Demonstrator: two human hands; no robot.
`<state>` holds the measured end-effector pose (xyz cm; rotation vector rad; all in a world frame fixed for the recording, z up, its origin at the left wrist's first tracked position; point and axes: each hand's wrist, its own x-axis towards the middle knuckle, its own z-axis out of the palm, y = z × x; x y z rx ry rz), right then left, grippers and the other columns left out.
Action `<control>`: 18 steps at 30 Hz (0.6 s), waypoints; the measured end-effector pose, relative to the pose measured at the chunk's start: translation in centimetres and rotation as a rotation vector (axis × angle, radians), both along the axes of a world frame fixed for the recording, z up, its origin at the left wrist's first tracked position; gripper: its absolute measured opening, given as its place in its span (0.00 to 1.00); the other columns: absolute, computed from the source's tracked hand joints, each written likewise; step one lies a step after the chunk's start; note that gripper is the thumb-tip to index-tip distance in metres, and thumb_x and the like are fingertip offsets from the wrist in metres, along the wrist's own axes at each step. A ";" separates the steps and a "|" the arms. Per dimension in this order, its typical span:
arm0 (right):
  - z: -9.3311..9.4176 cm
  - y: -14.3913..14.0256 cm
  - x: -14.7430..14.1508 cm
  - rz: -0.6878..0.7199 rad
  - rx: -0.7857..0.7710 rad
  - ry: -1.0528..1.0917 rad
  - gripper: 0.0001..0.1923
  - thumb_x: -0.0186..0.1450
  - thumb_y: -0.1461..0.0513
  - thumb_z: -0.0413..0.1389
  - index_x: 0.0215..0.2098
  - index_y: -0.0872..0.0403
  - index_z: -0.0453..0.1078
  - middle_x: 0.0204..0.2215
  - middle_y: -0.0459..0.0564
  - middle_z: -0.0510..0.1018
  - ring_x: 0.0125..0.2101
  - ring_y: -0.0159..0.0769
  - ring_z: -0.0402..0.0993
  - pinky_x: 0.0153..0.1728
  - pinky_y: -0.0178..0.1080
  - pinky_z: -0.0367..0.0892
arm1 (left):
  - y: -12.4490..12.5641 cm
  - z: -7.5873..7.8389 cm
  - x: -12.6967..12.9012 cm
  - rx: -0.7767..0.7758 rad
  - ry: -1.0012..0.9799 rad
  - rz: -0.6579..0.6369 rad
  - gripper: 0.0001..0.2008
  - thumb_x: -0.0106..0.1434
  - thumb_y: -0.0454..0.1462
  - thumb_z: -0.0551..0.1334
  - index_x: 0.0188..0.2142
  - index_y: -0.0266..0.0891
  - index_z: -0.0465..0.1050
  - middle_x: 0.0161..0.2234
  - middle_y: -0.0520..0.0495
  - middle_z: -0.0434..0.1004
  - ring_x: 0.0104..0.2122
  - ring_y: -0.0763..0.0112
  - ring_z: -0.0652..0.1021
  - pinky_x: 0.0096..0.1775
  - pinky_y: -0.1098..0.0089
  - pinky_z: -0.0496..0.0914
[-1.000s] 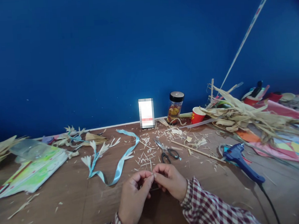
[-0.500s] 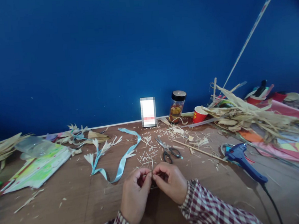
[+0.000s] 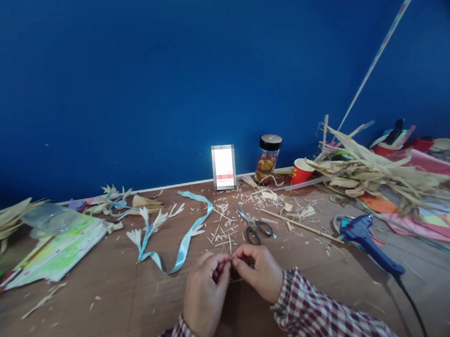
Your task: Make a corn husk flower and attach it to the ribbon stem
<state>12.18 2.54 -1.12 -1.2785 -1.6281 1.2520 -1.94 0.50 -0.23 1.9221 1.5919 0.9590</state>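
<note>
Scissors near right hand, left hand beside, glue gun well apart

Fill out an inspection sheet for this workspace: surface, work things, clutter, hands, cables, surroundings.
Surface: brown wood-grain table, strewn with pale scraps.
Work things: thin piece, too small to identify.
Clutter: shiny light-blue ribbon, black-handled metal scissors, dry tan husks, red paper cup.
Hands: left hand and right hand appear to pinch the thin piece, close together.
Cables: black cable from the blue plastic glue gun.
Surroundings: blue wall behind the table.
</note>
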 end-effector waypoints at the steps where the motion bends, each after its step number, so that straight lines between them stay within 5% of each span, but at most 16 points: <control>1: 0.0 0.0 0.0 0.001 -0.010 0.005 0.08 0.58 0.62 0.51 0.28 0.58 0.70 0.19 0.44 0.69 0.20 0.28 0.62 0.21 0.30 0.57 | 0.0 -0.1 0.0 0.013 0.018 -0.009 0.08 0.58 0.34 0.54 0.33 0.39 0.71 0.27 0.49 0.69 0.26 0.70 0.71 0.28 0.71 0.65; 7: 0.2 0.1 0.4 0.099 -0.064 0.087 0.12 0.61 0.59 0.49 0.30 0.58 0.71 0.21 0.46 0.72 0.18 0.26 0.62 0.19 0.29 0.57 | 0.0 -0.8 -0.2 0.131 0.143 -0.037 0.09 0.61 0.33 0.51 0.35 0.38 0.69 0.30 0.46 0.69 0.31 0.67 0.71 0.34 0.67 0.65; 12: 0.5 -0.2 0.4 0.173 -0.096 0.143 0.13 0.62 0.58 0.48 0.38 0.57 0.70 0.24 0.47 0.73 0.16 0.24 0.63 0.18 0.29 0.59 | 0.1 -0.7 -0.6 0.148 0.181 0.060 0.09 0.61 0.36 0.51 0.37 0.39 0.68 0.32 0.46 0.70 0.32 0.65 0.71 0.35 0.65 0.65; 15: 0.7 -0.3 0.4 0.156 -0.003 0.122 0.16 0.64 0.57 0.45 0.32 0.57 0.71 0.21 0.45 0.72 0.17 0.25 0.63 0.19 0.29 0.58 | 0.2 -0.2 -0.5 0.038 -0.001 0.104 0.09 0.60 0.39 0.52 0.35 0.39 0.69 0.32 0.47 0.70 0.31 0.66 0.72 0.34 0.66 0.65; 18: 0.8 -0.1 0.4 0.016 0.069 0.131 0.14 0.64 0.57 0.45 0.36 0.56 0.70 0.22 0.45 0.71 0.18 0.26 0.63 0.19 0.29 0.59 | 0.4 -0.1 -0.2 -0.258 -0.378 0.045 0.10 0.59 0.41 0.53 0.34 0.38 0.68 0.27 0.50 0.70 0.23 0.73 0.70 0.26 0.71 0.65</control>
